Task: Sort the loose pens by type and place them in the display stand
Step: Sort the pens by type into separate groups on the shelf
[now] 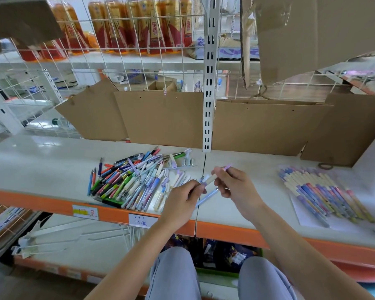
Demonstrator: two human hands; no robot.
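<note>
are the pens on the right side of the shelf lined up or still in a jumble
Lined up: the sorted pens lie side by side in a neat row on the shelf, unlike the loose pile.

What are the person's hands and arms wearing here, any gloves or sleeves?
Nothing that shows. The left hand and the right hand are bare, with no gloves, rings or watch in view. Both forearms are uncovered, no sleeve reaching into view. Below them, the knees show light grey trousers.

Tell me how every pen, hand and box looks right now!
Left hand: pinches a pale blue pen.
Right hand: grips a cream pen with lilac cap.
Mixed heap of coloured pens: jumbled, unsorted, on the white shelf.
Row of purple-and-cream pens: sorted, side by side.
Brown cardboard boxes: flattened, leaning upright.
</note>
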